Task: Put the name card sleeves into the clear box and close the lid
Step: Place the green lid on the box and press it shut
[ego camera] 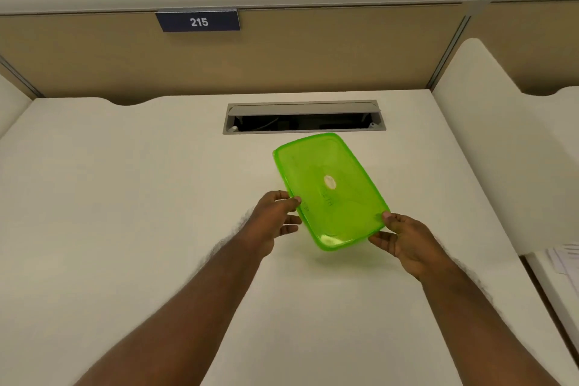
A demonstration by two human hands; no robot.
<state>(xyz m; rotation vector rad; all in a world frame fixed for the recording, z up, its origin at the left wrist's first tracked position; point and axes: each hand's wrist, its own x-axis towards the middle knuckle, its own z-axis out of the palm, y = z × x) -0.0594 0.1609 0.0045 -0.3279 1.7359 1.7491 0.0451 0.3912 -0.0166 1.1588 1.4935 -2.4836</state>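
Note:
A translucent green lid (329, 191) with a small white oval sticker hangs tilted above the white desk (125, 197). My left hand (275, 218) pinches its left long edge between thumb and fingers. My right hand (404, 240) grips its near right corner, thumb on top. Neither the clear box nor any name card sleeves are in view.
An open cable tray slot (304, 119) is set into the desk just behind the lid. A beige partition carries a dark sign reading 215 (199, 21). A white divider (488, 141) borders the desk on the right, with papers (564, 257) beyond it.

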